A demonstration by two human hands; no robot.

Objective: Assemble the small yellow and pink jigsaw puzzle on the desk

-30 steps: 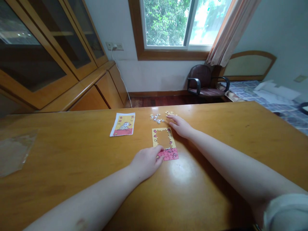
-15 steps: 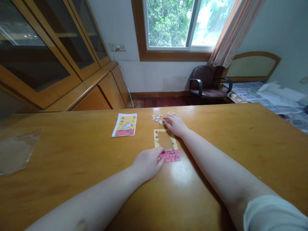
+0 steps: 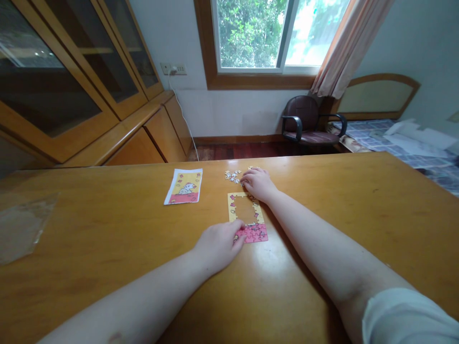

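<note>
A partly built jigsaw puzzle (image 3: 246,216) lies on the wooden table (image 3: 107,229); its yellow border and pink bottom rows are joined and the middle is bare. My left hand (image 3: 217,244) rests with curled fingers on the puzzle's lower left corner. My right hand (image 3: 256,183) reaches past the puzzle's top edge, fingers bent down onto the heap of loose pieces (image 3: 232,176). Whether a piece is in those fingers is hidden. A printed picture card (image 3: 184,186) showing a white animal on yellow and red lies to the left.
A clear plastic bag (image 3: 21,227) lies at the table's left edge. Beyond the table stand wooden glass-door cabinets (image 3: 71,86), a dark armchair (image 3: 304,122) under the window, and a bed with papers (image 3: 412,138) at the right.
My right hand has moved left from beside the puzzle's top right corner onto the loose pieces and curled its fingers. My left hand has stayed on the puzzle's corner.
</note>
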